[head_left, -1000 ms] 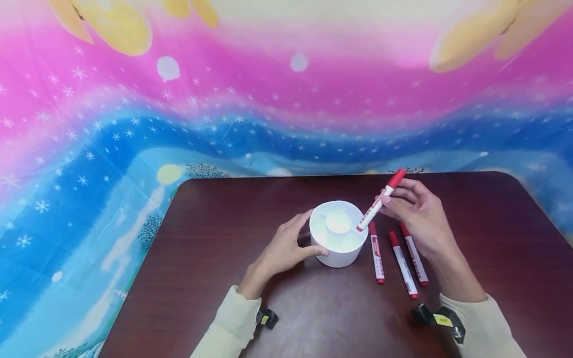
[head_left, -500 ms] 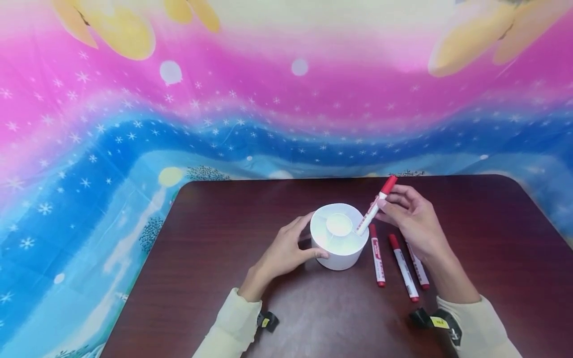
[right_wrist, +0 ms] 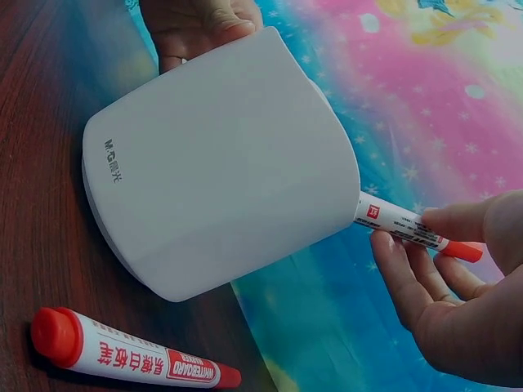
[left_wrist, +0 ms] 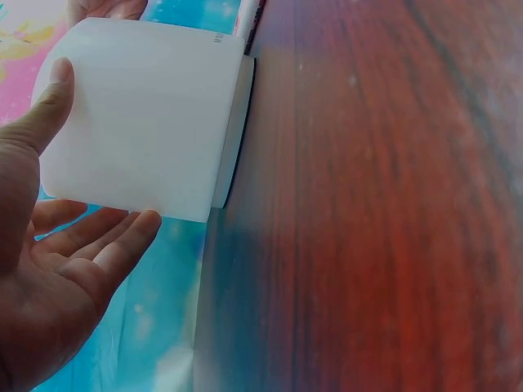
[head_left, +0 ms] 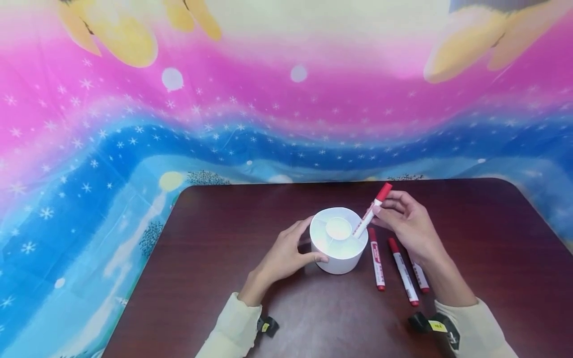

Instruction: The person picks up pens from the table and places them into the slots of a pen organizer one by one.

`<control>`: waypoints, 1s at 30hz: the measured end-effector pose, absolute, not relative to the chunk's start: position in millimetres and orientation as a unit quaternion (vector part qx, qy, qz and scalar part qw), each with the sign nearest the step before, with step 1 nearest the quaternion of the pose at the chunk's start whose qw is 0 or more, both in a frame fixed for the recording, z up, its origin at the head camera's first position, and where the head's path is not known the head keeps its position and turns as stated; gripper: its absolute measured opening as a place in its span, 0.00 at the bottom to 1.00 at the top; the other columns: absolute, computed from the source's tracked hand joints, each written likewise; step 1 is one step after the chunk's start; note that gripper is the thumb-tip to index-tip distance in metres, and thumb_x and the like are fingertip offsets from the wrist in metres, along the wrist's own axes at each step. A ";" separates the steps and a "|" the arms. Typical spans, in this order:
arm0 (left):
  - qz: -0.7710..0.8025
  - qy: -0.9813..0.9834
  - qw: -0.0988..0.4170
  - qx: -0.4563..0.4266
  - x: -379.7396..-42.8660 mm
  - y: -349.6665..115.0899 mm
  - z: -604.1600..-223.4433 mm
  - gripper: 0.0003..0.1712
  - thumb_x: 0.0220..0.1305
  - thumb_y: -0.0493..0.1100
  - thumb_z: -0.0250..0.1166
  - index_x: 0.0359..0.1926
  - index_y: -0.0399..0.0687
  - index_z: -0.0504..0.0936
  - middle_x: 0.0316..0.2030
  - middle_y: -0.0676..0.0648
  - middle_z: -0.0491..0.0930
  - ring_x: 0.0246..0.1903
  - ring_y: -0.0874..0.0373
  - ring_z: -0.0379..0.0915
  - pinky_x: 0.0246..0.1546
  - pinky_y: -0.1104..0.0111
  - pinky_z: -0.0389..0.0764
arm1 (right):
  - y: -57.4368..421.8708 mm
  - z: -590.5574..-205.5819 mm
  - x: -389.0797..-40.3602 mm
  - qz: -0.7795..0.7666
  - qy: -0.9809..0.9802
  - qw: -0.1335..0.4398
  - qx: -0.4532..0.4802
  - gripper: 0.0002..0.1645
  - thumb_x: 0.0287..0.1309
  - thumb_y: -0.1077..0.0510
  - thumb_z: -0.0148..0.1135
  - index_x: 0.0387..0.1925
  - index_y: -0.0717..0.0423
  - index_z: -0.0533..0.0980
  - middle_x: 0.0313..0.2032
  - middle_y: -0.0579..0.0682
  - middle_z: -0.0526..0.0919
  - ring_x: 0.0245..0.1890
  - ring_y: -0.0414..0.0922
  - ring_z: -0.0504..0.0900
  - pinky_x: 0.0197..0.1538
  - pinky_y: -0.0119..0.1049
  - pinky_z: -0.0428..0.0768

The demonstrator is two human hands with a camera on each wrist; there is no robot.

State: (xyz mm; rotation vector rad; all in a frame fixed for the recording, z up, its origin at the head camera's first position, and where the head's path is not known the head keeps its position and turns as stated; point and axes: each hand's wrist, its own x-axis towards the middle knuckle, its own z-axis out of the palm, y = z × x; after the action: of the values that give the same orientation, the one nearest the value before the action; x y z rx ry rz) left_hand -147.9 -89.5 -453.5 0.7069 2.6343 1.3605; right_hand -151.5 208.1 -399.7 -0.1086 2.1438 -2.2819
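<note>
A white round pen holder with a central ring and dividers stands upright on the table. My left hand grips its left side, thumb at the front and fingers behind; the left wrist view shows the thumb on the wall of the pen holder. My right hand pinches a red-capped whiteboard marker near its cap. That marker leans, its lower end inside a right-hand compartment. In the right wrist view, the held marker passes behind the rim between thumb and fingers of the right hand.
On the table, right of the holder, lie a red-capped marker, a second marker and a third marker partly under my right hand. A patterned cloth hangs behind the table's far edge.
My right hand has moved left and down with the marker, whose lower end has gone from the rim into the pen holder. My left hand keeps its grip on the holder.
</note>
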 end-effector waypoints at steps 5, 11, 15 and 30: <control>0.451 0.861 0.049 0.229 -147.4 -89.5 -453.9 0.59 0.55 0.58 0.84 0.83 0.65 0.62 0.75 0.55 0.72 0.72 0.59 0.74 0.69 0.64 0.81 | 206.9 -400.6 -151.1 -0.724 0.689 0.002 -0.038 0.20 0.71 0.65 0.69 0.59 0.54 0.72 0.43 0.45 0.84 0.42 0.35 0.92 0.48 0.33 0.91; 0.453 0.861 0.048 0.226 -147.8 -89.1 -453.2 0.59 0.54 0.57 0.85 0.83 0.63 0.63 0.75 0.54 0.73 0.72 0.59 0.74 0.69 0.63 0.81 | 205.6 -401.2 -151.4 -0.707 0.706 -0.003 -0.043 0.23 0.71 0.64 0.69 0.63 0.59 0.72 0.45 0.45 0.85 0.43 0.35 0.92 0.49 0.34 0.91; 0.449 0.864 0.045 0.224 -147.4 -89.3 -453.2 0.59 0.54 0.58 0.84 0.83 0.63 0.64 0.74 0.53 0.74 0.72 0.60 0.74 0.70 0.61 0.81 | 204.7 -401.4 -151.0 -0.684 0.729 -0.006 -0.041 0.27 0.71 0.62 0.70 0.66 0.61 0.71 0.46 0.44 0.85 0.44 0.34 0.91 0.50 0.35 0.91; 0.455 0.860 0.041 0.228 -145.6 -89.2 -453.6 0.59 0.54 0.57 0.85 0.82 0.64 0.64 0.73 0.53 0.75 0.71 0.59 0.76 0.69 0.61 0.82 | 197.7 -406.0 -149.8 -0.642 0.765 -0.020 -0.041 0.32 0.74 0.58 0.68 0.72 0.66 0.71 0.47 0.42 0.85 0.45 0.32 0.90 0.51 0.35 0.91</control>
State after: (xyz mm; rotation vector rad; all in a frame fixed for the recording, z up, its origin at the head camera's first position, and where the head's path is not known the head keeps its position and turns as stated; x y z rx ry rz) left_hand -145.6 -89.2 -453.6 0.6991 2.6334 1.3936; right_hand -149.8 197.7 -406.0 -0.1300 2.4356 -2.0422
